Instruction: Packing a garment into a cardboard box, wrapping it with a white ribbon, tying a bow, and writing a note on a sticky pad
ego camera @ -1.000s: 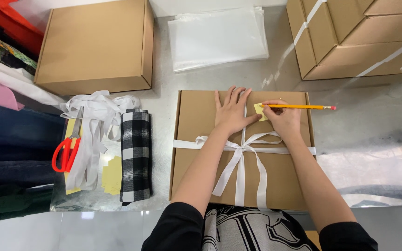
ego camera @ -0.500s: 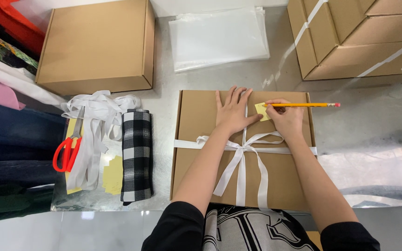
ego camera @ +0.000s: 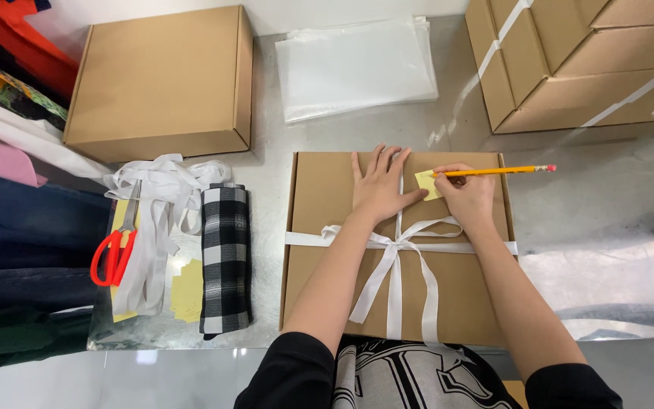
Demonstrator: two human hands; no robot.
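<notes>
Fingers of the left hand (ego camera: 378,188) lie spread flat on the box (ego camera: 327,288); right hand (ego camera: 469,198) pinches a pencil (ego camera: 497,171).

Steel table (ego camera: 607,197) bears ribboned box (ego camera: 327,227), scissors (ego camera: 111,254).

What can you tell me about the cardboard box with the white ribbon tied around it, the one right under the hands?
The cardboard box is flat, brown and closed, lying level on the grey table nearest the person. A white ribbon crosses it both ways and is knotted in a bow near the middle, tails trailing toward the person. The left hand rests flat on its lid; the right hand holds a yellow pencil to a small yellow sticky note on the lid.
</notes>
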